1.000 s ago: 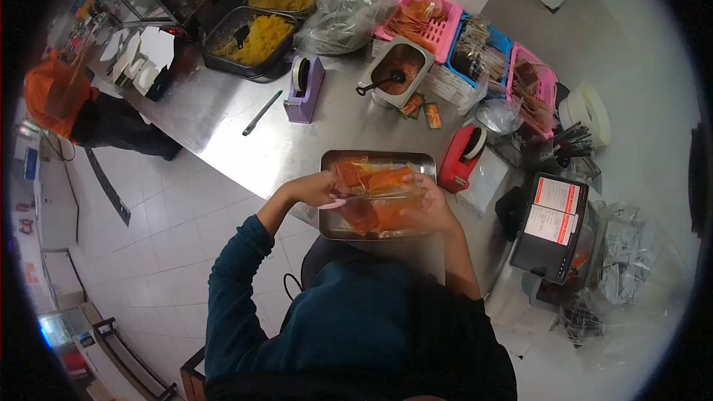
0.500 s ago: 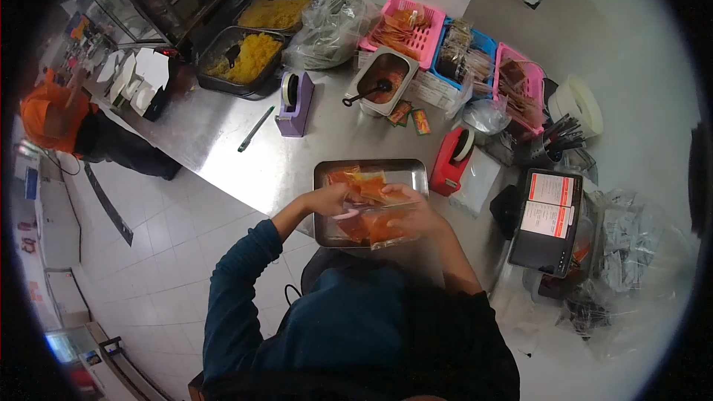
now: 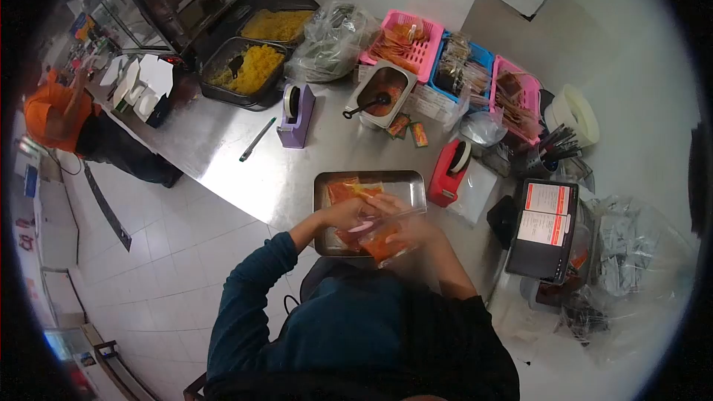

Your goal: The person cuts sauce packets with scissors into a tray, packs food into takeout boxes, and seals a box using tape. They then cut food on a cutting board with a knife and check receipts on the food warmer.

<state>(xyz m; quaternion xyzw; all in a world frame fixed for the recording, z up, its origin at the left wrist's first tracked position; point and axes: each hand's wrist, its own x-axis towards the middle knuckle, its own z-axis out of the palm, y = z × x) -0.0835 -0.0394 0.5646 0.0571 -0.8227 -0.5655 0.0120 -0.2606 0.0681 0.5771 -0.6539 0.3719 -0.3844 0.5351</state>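
The clear plastic sachet of orange-red sauce [image 3: 382,243] is in the person's two bare hands, over the near edge of a shallow rectangular metal tray [image 3: 408,183] on the steel bench [image 3: 223,160]. The right hand [image 3: 420,230] is bent around the filled side, gripping it, though blur hides the exact thumb position. The left hand [image 3: 346,215] is curled at the other side, with a small pale pink item [image 3: 362,227] by its fingers; whether it is pinching the film, I cannot tell. More orange-red sachets [image 3: 342,190] lie in the tray by the left hand, and a red tape dispenser [image 3: 443,183] stands just beyond the tray's right end.

The sachet looks light, limp and soft, so its filling should slump towards whichever corner hangs lowest. The thin film could be slippery if sauce has smeared it, and a hard squeeze on the full part might push the contents out or strain a seam. The safer hold is a light pinch on the flat, unfilled plastic near the top, with flat fingers supporting the bulge from beneath.
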